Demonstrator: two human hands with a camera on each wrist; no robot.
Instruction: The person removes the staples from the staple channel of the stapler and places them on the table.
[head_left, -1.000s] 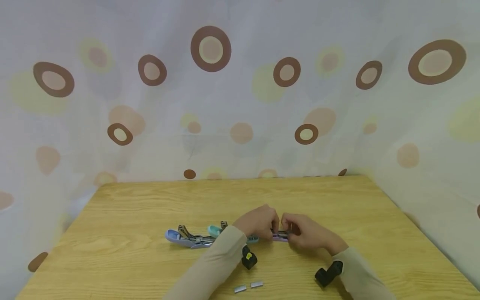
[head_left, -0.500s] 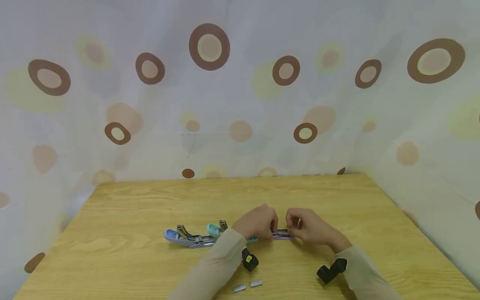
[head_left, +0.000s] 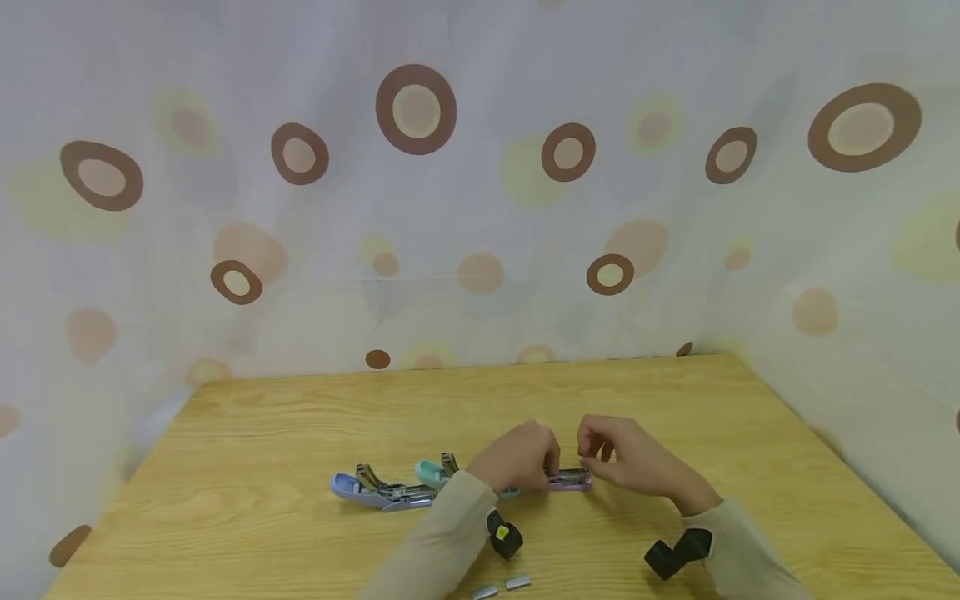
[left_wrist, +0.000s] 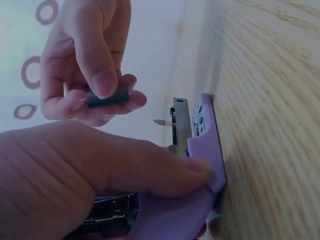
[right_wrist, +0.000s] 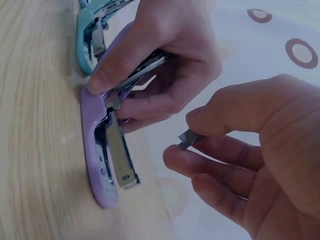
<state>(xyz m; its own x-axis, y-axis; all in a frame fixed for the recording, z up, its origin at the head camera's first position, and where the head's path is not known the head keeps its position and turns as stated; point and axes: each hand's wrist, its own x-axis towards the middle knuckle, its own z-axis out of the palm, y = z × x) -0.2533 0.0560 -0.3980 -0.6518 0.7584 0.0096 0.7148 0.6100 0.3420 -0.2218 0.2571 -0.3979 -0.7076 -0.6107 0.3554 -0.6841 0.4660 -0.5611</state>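
My left hand grips a purple stapler, its thumb pressing on the purple body. The stapler stands folded open on the table, and its metal magazine is tilted up from the base. Between the thumb and fingers of my right hand is a short dark strip of staples. In the right wrist view that strip is held beside the magazine, apart from it. Part of the stapler lies hidden behind the left hand.
Left of the hands lie a blue stapler and a teal stapler, both folded open. The left forearm partly covers the teal one. Two staple strips lie near the table's front edge. A patterned cloth hangs behind the wooden table.
My right hand has moved away to the right from the purple stapler, so more of the stapler's end shows. The left hand keeps its grip in about the same place.
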